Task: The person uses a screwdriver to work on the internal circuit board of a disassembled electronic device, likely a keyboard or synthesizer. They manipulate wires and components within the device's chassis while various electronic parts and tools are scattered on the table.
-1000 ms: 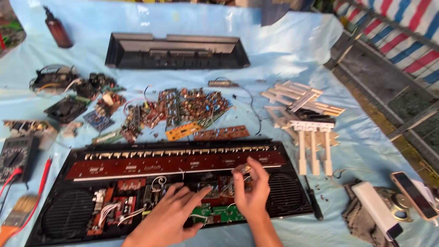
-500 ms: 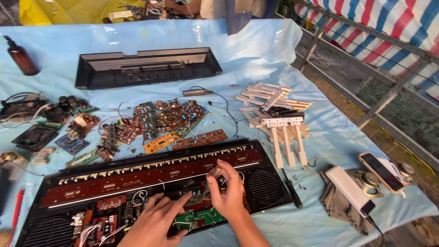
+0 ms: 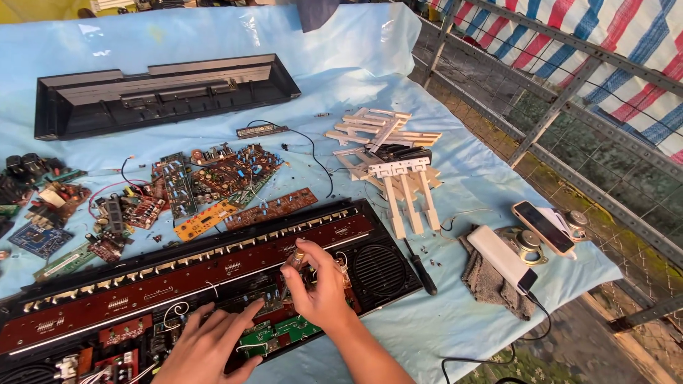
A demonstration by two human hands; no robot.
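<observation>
An opened electronic keyboard chassis (image 3: 384, 274) lies across the near side of a blue sheet, showing a long red board and a speaker grille. My right hand (image 3: 320, 288) is over its middle, fingers pinched on a small amber-handled screwdriver (image 3: 295, 257) that points down into the chassis. My left hand (image 3: 206, 348) lies flat with fingers spread, its fingertips touching a green circuit board (image 3: 284, 331) inside the case.
Loose circuit boards (image 3: 220, 174) lie behind the chassis, and a black top cover (image 3: 163, 92) farther back. White keys (image 3: 398, 178) are piled at right. A black screwdriver (image 3: 421, 270), white power bank (image 3: 501, 257), phone (image 3: 544, 226) and grey cloth (image 3: 491, 288) lie near a metal fence (image 3: 569, 107).
The view has swung to the right, so everything sits farther left. Both hands stay on the open chassis; my right hand has shifted slightly toward the red board.
</observation>
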